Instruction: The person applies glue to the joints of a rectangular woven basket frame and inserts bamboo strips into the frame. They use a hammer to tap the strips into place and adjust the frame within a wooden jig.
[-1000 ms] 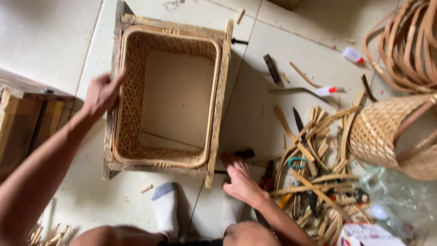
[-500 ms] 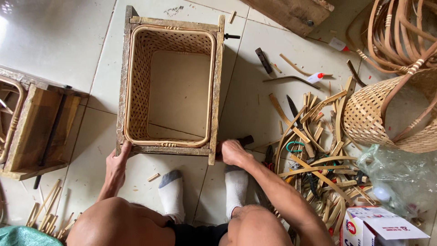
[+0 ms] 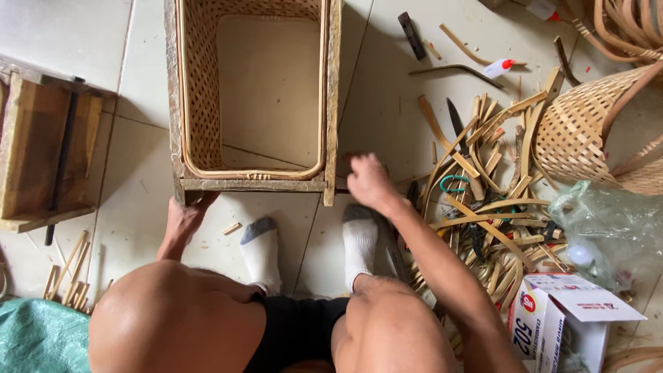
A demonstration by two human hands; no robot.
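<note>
Two socked feet (image 3: pixel 311 245) rest on pale floor tiles (image 3: pixel 387 90). The left hand (image 3: pixel 185 215), at 9 o'clock of them, curls its fingers around the near left corner of one rectangular woven rattan basket (image 3: pixel 252 90) in a rough wooden frame, lying at 12 o'clock. The right hand (image 3: pixel 369 181) hovers loosely curled, empty, beside the frame's right corner. One heap of flat bamboo strips (image 3: pixel 483 200) at 3 o'clock; one rounded wicker basket (image 3: pixel 587 131) beyond.

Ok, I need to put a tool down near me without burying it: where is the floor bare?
Bare tile lies between the wooden crate and the woven basket frame, beside the left hand, and above the right hand toward the dark tool. Right of that hand it is crowded: cane strips, round basket, plastic bag.
</note>
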